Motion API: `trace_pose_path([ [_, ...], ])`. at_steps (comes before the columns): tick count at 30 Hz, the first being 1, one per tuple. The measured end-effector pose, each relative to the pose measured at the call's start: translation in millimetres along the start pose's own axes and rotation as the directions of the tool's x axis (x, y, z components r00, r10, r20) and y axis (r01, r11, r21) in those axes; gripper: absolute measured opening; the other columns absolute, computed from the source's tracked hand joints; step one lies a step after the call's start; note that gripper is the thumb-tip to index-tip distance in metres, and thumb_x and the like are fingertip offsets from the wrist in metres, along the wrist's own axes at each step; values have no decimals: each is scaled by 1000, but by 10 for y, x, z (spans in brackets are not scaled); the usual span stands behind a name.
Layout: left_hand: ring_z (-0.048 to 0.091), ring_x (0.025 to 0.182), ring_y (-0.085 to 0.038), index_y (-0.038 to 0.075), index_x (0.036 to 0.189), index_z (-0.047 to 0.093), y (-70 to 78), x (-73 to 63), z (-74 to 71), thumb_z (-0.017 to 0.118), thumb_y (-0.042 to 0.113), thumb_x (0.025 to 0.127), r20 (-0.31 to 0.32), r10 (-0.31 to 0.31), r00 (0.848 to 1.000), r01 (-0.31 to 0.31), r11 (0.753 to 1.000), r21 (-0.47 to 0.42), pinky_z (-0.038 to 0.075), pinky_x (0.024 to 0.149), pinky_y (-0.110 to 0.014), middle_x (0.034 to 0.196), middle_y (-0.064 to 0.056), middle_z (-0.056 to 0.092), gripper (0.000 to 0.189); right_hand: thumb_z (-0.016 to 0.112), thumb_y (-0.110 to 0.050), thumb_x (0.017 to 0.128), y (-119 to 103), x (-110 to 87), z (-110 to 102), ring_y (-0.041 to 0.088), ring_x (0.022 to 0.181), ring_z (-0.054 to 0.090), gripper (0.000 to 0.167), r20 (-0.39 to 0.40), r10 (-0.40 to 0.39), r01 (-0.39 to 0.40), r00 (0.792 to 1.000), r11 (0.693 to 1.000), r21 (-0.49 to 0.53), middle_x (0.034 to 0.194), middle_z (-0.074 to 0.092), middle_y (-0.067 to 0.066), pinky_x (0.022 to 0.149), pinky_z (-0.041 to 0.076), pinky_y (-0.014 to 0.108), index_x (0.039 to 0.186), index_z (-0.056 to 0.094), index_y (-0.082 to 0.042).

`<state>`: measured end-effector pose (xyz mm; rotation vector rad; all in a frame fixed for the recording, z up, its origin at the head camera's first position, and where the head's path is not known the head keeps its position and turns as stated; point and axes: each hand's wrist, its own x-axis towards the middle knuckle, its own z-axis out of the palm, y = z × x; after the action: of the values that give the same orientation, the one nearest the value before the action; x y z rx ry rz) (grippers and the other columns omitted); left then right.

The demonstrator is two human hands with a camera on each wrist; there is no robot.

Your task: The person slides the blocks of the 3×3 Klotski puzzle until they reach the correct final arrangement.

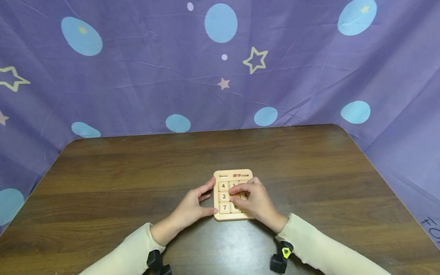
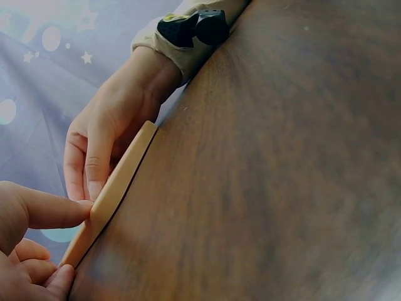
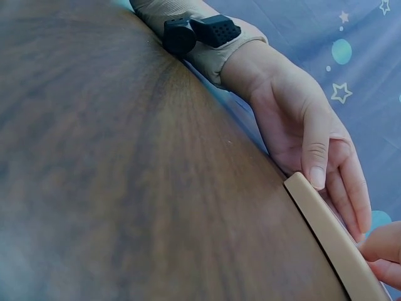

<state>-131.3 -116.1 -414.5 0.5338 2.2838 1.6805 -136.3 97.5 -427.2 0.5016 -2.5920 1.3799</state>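
Note:
In the head view a light wooden number sliding puzzle (image 1: 233,217) lies on the table. Tiles marked 4, 1, 2, 7, 6 and 8 are at least partly visible. My left hand (image 1: 187,208) holds its left side, thumb at the lower corner and fingers at the upper edge. Over the board's middle and right is my right hand (image 1: 259,200), index finger and thumb touching the tile area just right of the 2. That hand hides several tiles. Both wrist views show the puzzle's side edge (image 2: 119,182) between the left hand (image 3: 301,119) and right hand (image 2: 109,125).
The brown wooden table (image 1: 137,168) extends around the puzzle. Behind it hangs a purple cloth (image 1: 137,88) printed with blue dots and stars. Black devices (image 1: 278,263) are strapped over the light sleeves (image 1: 319,244) at the wrists.

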Motion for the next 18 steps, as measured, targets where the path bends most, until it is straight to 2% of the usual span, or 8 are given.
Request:
trace_pose_path([
  [11,31,136,-33,-11,140,32,-6,-2,-6,73,-7,72,0,-7,1000,7,1000,7,39,106,-39,149,-22,29,79,80,-8,65,-3,3,25,10,75,41,18,-5,13,-13,1000,1000,-1,76,54,-6,62,37,22,79,76,-19],
  [18,32,135,-33,-11,140,32,-16,6,-2,73,-7,72,-2,-8,1000,8,1000,6,40,106,-39,149,-22,30,80,81,-9,66,-11,1,-14,10,75,41,18,18,12,-13,1000,1000,24,78,54,-4,62,38,22,81,76,-17],
])
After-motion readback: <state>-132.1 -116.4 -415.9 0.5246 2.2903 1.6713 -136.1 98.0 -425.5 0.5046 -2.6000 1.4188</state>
